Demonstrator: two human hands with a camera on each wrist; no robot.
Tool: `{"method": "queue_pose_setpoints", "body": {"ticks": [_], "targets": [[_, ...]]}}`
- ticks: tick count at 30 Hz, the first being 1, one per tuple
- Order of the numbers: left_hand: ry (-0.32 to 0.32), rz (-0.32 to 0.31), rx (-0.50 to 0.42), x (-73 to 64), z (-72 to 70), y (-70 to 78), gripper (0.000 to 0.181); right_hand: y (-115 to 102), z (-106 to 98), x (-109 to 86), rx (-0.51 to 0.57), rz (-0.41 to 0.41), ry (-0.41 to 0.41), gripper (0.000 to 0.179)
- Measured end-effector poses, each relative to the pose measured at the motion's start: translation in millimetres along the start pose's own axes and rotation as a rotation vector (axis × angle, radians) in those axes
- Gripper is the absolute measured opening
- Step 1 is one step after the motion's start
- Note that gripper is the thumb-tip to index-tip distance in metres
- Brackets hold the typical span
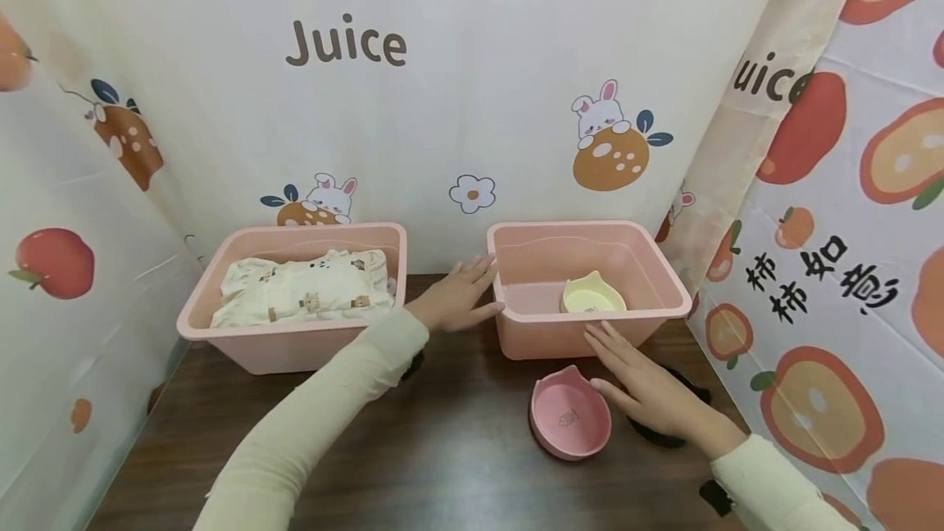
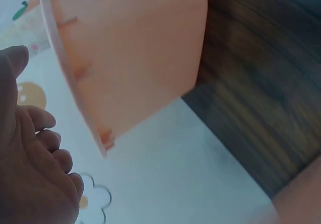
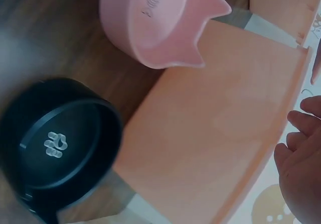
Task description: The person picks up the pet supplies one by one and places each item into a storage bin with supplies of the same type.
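In the head view my left hand (image 1: 457, 300) is at the left rim of the right-hand pink bin (image 1: 549, 341), its fingers extended and gripping nothing. My right hand (image 1: 652, 390), fingers stretched forward, is by the same bin's front rim and also holds nothing. Inside that bin sits a pale yellow cat-eared bowl (image 1: 592, 295), partly hidden by the front wall. A pink cat-eared bowl (image 1: 569, 418) with a fish-bone print stands on the table in front. Beside it, partly covered by my right hand in the head view, is a black bowl (image 3: 60, 146) with a paw print.
Another pink bin (image 1: 295, 352) stands to the left, holding a bundled cream cloth (image 1: 313, 289) with small printed figures. Both bins stand at the back of the dark wooden table (image 1: 442, 449), before a printed curtain (image 1: 442, 121). A second printed curtain (image 1: 855, 269) hangs along the right.
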State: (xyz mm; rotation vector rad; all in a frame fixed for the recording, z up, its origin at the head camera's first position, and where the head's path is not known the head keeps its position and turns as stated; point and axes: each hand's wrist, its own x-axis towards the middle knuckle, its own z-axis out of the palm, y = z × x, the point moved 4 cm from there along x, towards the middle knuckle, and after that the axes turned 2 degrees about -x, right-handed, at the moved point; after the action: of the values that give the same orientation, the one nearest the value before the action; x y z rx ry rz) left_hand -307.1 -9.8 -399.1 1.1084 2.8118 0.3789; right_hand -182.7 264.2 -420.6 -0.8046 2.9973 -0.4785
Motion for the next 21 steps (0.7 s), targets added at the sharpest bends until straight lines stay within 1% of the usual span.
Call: {"method": "queue_pose_setpoints", "body": {"ticks": [4,6,9,11,14,19,21], "targets": [[-0.008,-0.007,-0.005,8.8,9.5,9.1,0.075,3.1,10.0,-12.7,-0.002,0.010,0.012,0.064],[-0.014,-0.011,-0.024,11.6,12.7,13.4,0.075,3.5,15.5,-17.5,-0.011,-0.008,0.031,0.064],[-0.010,-0.007,-0.020,14.7,17.2,17.1,0.075,3.8,23.4,-22.8,-0.010,-0.019,0.054,0.063],[-0.008,-0.007,-0.017,16.4,19.3,18.6,0.075,3.5,27.8,-25.8,-0.021,-0.024,0.065,0.063],[0.004,-0.005,-0.019,18.5,21.4,19.7,0.075,3.7,33.9,-29.7,0.003,0.015,0.057,0.062],[0.019,-0.009,-0.033,21.5,24.1,21.8,0.075,-0.5,41.8,-34.5,-0.004,0.010,0.055,0.062],[0.023,-0.014,-0.032,23.1,25.9,22.2,0.075,-2.4,44.5,-36.3,-0.015,-0.011,0.063,0.063]]}}
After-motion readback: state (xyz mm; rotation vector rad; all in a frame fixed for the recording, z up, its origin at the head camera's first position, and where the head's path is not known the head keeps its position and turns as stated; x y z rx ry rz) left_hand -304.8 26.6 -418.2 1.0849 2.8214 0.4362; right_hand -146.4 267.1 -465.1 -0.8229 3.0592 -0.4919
